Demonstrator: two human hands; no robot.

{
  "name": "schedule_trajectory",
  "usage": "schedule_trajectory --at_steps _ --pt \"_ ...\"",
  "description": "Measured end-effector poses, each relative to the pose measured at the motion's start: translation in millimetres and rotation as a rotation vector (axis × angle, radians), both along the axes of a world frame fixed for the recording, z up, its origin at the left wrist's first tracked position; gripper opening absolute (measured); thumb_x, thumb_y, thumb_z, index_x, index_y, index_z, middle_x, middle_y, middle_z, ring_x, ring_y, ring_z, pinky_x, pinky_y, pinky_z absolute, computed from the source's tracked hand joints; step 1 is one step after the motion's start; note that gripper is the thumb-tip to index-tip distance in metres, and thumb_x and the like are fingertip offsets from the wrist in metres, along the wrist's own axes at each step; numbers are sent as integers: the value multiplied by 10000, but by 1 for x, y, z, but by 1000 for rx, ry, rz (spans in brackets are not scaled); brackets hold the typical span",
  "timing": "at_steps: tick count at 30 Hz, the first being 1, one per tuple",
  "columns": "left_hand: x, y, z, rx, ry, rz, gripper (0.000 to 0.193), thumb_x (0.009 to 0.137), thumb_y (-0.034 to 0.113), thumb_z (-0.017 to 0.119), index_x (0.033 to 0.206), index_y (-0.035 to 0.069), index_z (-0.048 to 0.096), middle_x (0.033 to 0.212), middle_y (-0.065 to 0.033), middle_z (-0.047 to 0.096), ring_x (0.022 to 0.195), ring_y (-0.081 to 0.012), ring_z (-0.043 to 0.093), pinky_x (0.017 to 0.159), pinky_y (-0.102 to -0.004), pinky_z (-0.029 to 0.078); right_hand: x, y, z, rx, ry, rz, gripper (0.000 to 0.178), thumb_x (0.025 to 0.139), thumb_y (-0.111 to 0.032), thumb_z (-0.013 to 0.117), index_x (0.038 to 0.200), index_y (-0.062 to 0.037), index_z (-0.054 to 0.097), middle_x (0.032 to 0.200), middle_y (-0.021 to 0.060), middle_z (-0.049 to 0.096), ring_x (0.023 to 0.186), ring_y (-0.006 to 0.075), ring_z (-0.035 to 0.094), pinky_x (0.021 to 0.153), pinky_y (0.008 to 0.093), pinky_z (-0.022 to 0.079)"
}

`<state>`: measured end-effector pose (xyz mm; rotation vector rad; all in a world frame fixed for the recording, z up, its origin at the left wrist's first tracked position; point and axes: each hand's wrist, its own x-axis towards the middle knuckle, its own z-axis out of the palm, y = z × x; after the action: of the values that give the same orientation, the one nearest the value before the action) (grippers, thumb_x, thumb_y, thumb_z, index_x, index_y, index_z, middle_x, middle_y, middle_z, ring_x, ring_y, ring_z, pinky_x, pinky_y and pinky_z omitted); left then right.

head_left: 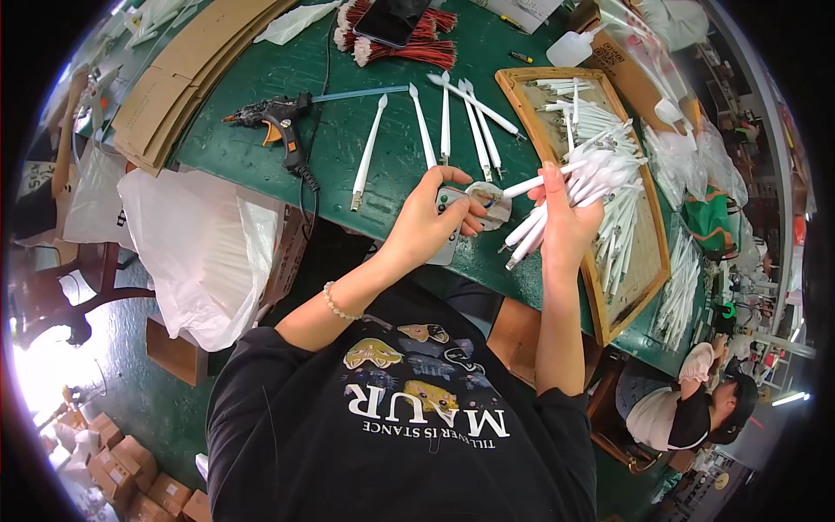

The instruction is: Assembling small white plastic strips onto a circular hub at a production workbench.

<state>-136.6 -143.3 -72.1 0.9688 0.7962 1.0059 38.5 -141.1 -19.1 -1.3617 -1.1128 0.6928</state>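
My right hand [565, 217] is closed round a thick bunch of white candle-shaped sticks [595, 177] with pointed, flame-like tips. One stick [532, 185] juts out leftward from this bunch, its lower end at a small round, pale piece [490, 205]. Beside that piece, my left hand [437, 217] bends over a small grey device [445, 250] with a green button, fingers apart and fingertips near the round piece. Several more such sticks [371, 152] lie on the green table beyond my hands. The lower side of the device is partly hidden by my left hand.
A wooden-framed tray [648, 287] at the right holds many white sticks. On the table [235, 104] lie a hot glue gun [283, 122], red wire bundles [409, 54] and a phone [393, 21]. A plastic-lined box [204, 252] stands left; another person [683, 400] sits right.
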Motion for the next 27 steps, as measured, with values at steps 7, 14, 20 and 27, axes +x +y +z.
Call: schedule_trajectory --at_steps 7,14,20,27 --pt "0 -1 1 3 -35 22 285 910 0 460 1182 -57 399 895 -166 639 727 -174 652 663 -281 546 -17 -1 6 43 -26 4 196 878 -159 713 881 -3 596 709 29 606 590 67 548 559 211 413" --pt "0 -2 1 8 -23 16 292 914 2 465 1192 -47 389 902 -171 642 735 -176 651 665 -284 544 -18 0 6 50 -32 1 202 880 -173 713 830 -17 595 668 19 597 587 63 539 554 211 401" --pt "0 -2 -1 13 -51 12 268 926 -12 455 1184 -33 382 908 -191 647 727 -180 658 653 -288 551 -15 0 4 53 -41 9 200 883 -179 710 836 -23 594 670 17 599 588 61 534 560 209 401" --pt "-3 -2 -2 30 -46 2 255 928 -6 466 1168 -15 381 963 -196 658 753 -175 658 685 -278 536 -14 7 11 36 -31 30 226 859 -213 735 840 -26 609 662 17 599 578 66 532 544 217 398"
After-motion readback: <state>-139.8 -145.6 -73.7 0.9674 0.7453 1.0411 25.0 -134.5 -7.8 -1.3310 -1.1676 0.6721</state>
